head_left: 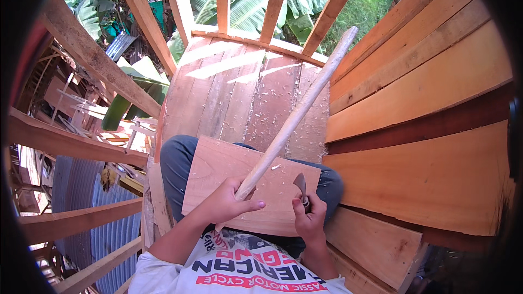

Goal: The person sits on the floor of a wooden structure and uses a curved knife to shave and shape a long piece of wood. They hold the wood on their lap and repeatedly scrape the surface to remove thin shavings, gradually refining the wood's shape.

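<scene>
My left hand (231, 201) is closed round the lower part of a long pale wooden stick (299, 110), which slants up to the right, away from me. In my right hand (310, 216) is a small carving knife (300, 184), gripped by its dark handle with the short curved blade pointing up. The blade is apart from the stick. Across my lap lies a flat wooden board (218, 169), beneath both hands. A few pale shavings (275, 167) rest on it.
Plank flooring (229, 98) ahead of my legs is strewn with wood chips. Upright wooden slats (222, 0) fence the far and left sides. Wide boards (419, 169) wall the right. Corrugated metal sheets (111, 218) and banana leaves (250, 5) show beyond the slats.
</scene>
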The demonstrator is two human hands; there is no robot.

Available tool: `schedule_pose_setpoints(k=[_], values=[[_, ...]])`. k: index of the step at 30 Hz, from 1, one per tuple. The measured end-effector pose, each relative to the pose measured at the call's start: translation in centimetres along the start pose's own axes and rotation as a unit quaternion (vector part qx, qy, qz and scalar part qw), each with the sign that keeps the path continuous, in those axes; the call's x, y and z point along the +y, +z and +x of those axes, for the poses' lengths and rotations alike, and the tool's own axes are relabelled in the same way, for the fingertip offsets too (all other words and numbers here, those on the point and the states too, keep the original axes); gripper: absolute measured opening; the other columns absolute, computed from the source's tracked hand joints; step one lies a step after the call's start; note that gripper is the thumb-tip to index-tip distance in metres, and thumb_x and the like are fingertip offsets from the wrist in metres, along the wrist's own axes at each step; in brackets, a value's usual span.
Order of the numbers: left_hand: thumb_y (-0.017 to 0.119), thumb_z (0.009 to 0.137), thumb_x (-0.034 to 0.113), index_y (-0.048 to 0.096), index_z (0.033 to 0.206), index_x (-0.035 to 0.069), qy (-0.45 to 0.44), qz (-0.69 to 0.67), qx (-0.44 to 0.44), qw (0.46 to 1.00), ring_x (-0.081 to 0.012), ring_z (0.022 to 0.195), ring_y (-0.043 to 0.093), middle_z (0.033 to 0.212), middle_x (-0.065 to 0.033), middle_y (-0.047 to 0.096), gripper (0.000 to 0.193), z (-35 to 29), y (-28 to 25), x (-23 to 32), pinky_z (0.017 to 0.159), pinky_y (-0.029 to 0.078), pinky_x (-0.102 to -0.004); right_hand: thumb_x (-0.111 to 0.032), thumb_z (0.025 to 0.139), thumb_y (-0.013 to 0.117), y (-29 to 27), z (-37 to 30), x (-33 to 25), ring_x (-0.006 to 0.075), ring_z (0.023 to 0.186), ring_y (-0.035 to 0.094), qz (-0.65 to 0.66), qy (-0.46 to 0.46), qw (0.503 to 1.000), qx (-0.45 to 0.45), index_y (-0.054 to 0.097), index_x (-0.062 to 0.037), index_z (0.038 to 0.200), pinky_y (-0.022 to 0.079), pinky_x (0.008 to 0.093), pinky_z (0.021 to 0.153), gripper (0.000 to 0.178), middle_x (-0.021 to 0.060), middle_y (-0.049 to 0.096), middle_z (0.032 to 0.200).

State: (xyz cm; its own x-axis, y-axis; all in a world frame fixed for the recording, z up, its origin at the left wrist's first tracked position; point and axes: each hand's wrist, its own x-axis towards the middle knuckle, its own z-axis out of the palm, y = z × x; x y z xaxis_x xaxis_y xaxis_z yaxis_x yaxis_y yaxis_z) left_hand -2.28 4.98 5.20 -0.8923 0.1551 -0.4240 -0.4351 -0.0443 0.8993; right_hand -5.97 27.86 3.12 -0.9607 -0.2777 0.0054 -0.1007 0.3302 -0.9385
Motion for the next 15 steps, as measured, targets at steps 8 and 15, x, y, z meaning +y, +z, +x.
schedule_pose_setpoints(k=[8,15], values=[[0.071,0.080,0.016,0.058,0.101,-0.004,0.017,0.053,0.008,0.998,-0.0110,0.068,0.052,0.073,-0.0029,0.055,0.031,0.4,1.8,0.4,0.061,0.043,-0.0283,-0.007,0.071,0.071,-1.2,3.1,-1.0,0.0263,0.043,0.049,-0.195,-0.109,0.973,0.049,0.053,-0.0006,0.063,0.035,0.0329,0.043,0.021,0.0134,0.044,0.051],[0.064,0.081,0.006,0.051,0.118,-0.006,0.047,0.114,0.059,0.991,-0.0223,0.077,0.061,0.082,-0.0193,0.063,0.040,-1.5,3.3,2.0,0.070,0.047,-0.0344,-0.009,0.078,0.060,-2.4,7.0,-1.3,0.0361,0.047,0.046,-0.317,-0.156,0.927,0.126,0.045,-0.0044,0.057,0.036,0.0388,0.044,0.027,0.0155,0.044,0.052]])
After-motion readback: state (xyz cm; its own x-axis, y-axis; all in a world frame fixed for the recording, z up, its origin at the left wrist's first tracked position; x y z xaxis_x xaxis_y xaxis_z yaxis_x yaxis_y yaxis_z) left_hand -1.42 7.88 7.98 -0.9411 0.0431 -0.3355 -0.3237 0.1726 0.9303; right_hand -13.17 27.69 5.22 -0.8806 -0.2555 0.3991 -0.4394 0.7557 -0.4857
